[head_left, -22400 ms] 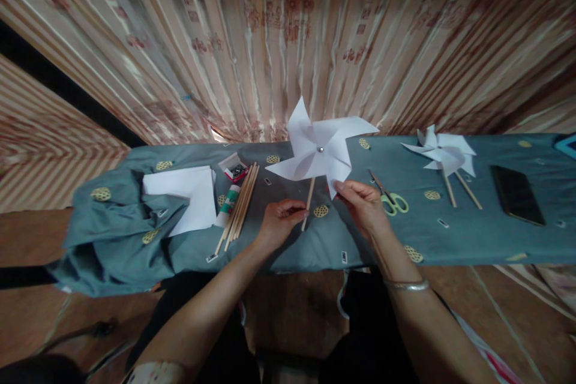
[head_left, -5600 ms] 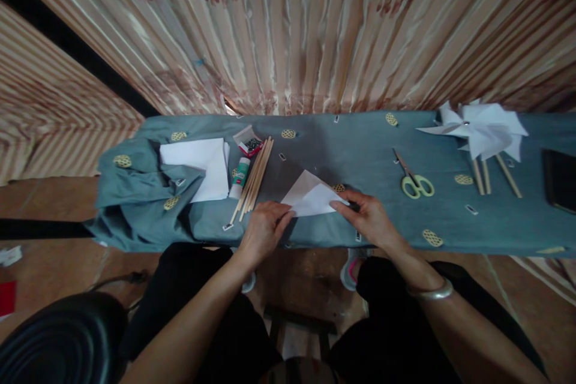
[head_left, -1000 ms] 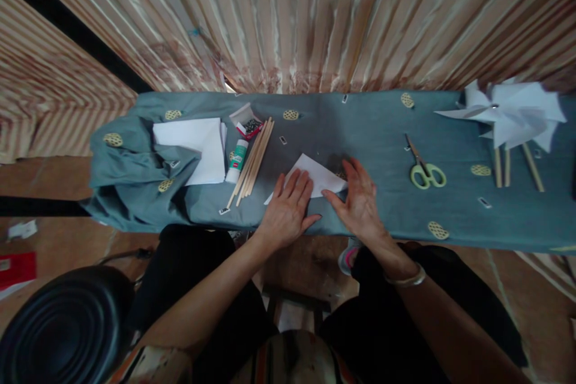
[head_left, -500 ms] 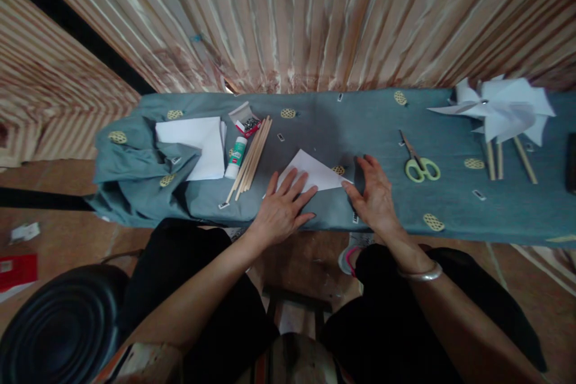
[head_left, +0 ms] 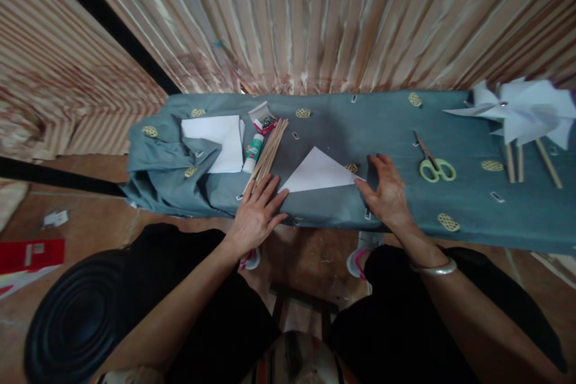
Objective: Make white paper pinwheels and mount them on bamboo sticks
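A white sheet of paper folded into a triangle (head_left: 320, 173) lies flat on the cloth, its long edge toward me. At its left corner, my left hand (head_left: 255, 216) rests with fingers spread, the fingertips close to the lower ends of several wooden sticks (head_left: 270, 153). My right hand (head_left: 386, 192) is at the right corner, thumb touching the paper's tip and fingers apart. To the right of that hand lie scissors with light green handles (head_left: 435, 168).
A green-and-white glue stick (head_left: 254, 153), an open small box of metal pins (head_left: 264, 120) and a stack of white paper (head_left: 225, 138) sit left. White paper pinwheels (head_left: 526, 111) on sticks lie far right. A patterned teal cloth (head_left: 396, 123) covers the table; a curtain (head_left: 306, 30) hangs behind.
My left hand has slid left off the middle of the folded paper to its left corner, uncovering it. My right hand stays at the right corner. The whole view has shifted slightly.
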Action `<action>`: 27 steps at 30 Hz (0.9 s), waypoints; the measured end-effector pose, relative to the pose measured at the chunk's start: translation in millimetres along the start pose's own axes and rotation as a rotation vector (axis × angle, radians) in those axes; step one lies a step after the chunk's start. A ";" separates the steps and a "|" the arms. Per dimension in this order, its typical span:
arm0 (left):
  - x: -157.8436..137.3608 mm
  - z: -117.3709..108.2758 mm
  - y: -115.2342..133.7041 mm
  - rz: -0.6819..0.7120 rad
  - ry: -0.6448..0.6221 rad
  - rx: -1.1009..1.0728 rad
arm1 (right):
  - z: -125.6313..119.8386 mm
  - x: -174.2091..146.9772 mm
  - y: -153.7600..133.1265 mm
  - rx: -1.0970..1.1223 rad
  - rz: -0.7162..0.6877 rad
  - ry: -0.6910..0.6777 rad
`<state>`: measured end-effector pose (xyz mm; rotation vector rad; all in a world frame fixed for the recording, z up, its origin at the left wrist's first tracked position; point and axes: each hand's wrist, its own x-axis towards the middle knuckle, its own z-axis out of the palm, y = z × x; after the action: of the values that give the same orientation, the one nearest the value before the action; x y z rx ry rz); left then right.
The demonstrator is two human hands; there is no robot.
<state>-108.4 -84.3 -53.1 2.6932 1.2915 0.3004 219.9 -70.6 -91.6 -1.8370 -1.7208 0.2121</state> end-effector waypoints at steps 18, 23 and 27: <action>-4.0 -5.4 -4.4 -0.038 0.211 -0.123 | -10.9 15.7 -12.2 0.122 -0.004 0.057; 16.6 -0.7 0.3 -0.036 0.246 -0.192 | -0.9 33.6 -33.5 0.115 -0.120 -0.127; 32.3 4.8 6.3 -0.075 0.156 -0.219 | 13.6 43.5 -44.4 0.078 -0.116 -0.230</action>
<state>-82.8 -63.1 -52.5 2.4739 1.3107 0.6153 181.5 -26.2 -66.9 -1.7035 -1.9395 0.4514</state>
